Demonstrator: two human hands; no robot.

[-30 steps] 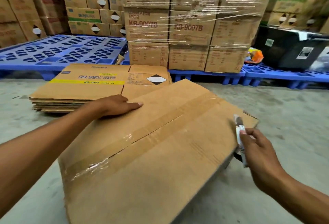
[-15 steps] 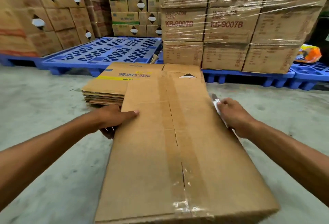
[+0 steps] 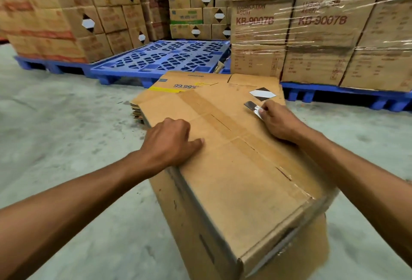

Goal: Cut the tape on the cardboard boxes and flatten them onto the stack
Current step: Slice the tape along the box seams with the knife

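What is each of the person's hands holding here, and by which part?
The right hand grips a box cutter by its handle, blade end pointing away. The left hand holds the taped cardboard box at its top left edge.

warehouse: shrink-wrapped cartons (image 3: 321,34), blue pallets (image 3: 169,59)
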